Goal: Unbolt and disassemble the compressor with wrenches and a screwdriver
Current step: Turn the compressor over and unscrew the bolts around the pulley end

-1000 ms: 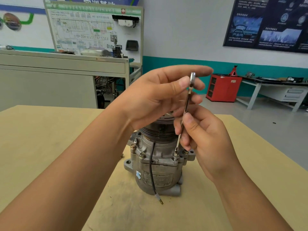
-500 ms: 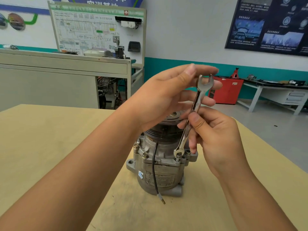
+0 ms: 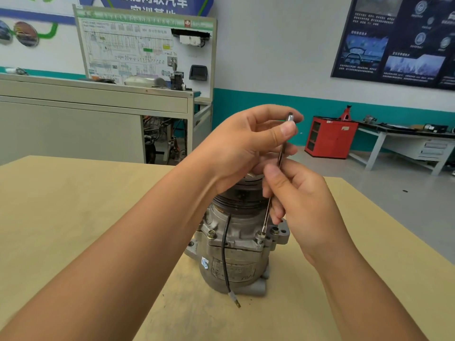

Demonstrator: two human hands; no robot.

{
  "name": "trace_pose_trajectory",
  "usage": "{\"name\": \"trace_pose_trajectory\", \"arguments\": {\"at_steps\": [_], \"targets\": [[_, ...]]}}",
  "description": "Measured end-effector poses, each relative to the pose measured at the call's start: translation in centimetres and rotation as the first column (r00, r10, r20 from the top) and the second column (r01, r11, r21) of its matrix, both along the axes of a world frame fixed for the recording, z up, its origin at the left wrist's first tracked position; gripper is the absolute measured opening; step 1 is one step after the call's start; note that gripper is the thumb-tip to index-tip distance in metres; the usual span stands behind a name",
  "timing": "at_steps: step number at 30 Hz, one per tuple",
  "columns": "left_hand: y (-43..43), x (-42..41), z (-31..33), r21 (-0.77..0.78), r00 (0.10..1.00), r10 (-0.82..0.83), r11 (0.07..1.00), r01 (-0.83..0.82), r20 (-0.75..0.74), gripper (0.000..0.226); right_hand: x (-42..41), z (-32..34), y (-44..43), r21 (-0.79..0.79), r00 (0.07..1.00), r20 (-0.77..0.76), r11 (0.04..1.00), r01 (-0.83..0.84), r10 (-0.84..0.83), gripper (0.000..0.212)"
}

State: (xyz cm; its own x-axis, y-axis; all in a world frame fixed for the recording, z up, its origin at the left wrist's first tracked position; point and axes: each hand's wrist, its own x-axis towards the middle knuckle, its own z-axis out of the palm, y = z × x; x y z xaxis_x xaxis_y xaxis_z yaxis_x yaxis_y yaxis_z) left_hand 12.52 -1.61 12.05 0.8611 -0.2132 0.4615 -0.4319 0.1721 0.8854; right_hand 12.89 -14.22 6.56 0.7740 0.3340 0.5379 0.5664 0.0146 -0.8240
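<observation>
Table (image 3: 73, 205): carries the compressor near its middle.
Compressor (image 3: 234, 262): stands on end, pulley up, with nothing clamping it; turning force should probably stay light.
Left hand (image 3: 246, 148): thumb and forefinger pinch the wrench's top end.
Right hand (image 3: 302, 200): fingers pinch the shaft midway.
Wrench (image 3: 280, 153): nearly upright, edge-on, lower end at a flange bolt.
Bolt (image 3: 260, 238): seat the jaw fully first, or it may slip.

The wrench (image 3: 281, 153) has spun about its upright shaft, its broad face of half a second ago now edge-on again, with the left hand (image 3: 236, 148) pinching its top end.
</observation>
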Motion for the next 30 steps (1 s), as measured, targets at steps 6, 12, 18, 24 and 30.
{"name": "trace_pose_trajectory", "arguments": {"at_steps": [6,12,18,24,30], "targets": [[0.5,0.0,-0.2,-0.049,0.984,0.154,0.988,-0.150,0.092,0.020,0.0,-0.3,0.2,0.051,0.998,0.035,0.998,0.049,-0.050,0.022],[1.2,-0.6,-0.2,-0.023,0.993,-0.103,0.994,0.104,0.064,0.034,0.0,-0.4,0.6,0.082,0.999,-0.013,0.996,-0.032,0.033,0.029],[1.6,-1.0,0.1,-0.052,0.993,-0.089,0.994,0.093,0.071,0.016,-0.1,-0.8,0.5,0.145,0.994,-0.030,0.985,-0.097,0.102,0.014],[0.0,-1.2,0.4,0.032,0.970,0.130,0.990,-0.139,0.206,0.012,-0.1,-0.7,0.2,0.163,1.000,-0.018,0.987,-0.015,0.018,0.012],[0.5,-1.1,-0.2,0.045,0.988,-0.156,0.987,0.156,0.003,0.032,0.3,-0.6,-0.2,0.211,0.992,-0.046,0.972,-0.105,0.117,0.019]]}}
